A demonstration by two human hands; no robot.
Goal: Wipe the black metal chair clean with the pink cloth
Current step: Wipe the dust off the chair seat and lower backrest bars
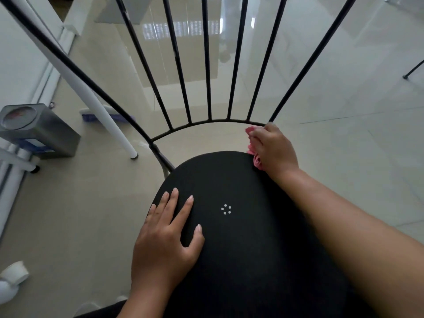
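The fingers [173,203] of the left hand [165,244] are lying straight and spread on the near left part of the seat [241,260] of the black chair [207,65], holding nothing. Judging by the flat palm, this hand is steadying the chair so that it is not shifting under the rubbing. The right hand [273,148] is reaching to the far right edge of the seat, its fingers curling round the bunched pink cloth [257,162] and pressing it close to where the curved rail [195,123] is joining the rightmost rod. Bunching the cloth is probably helping it get into that tight joint. On the floor at the left a metal tin [46,127] is standing with a blue label [34,144]. Its writing is too small to read, and no brand is showing on the chair or the cloth.
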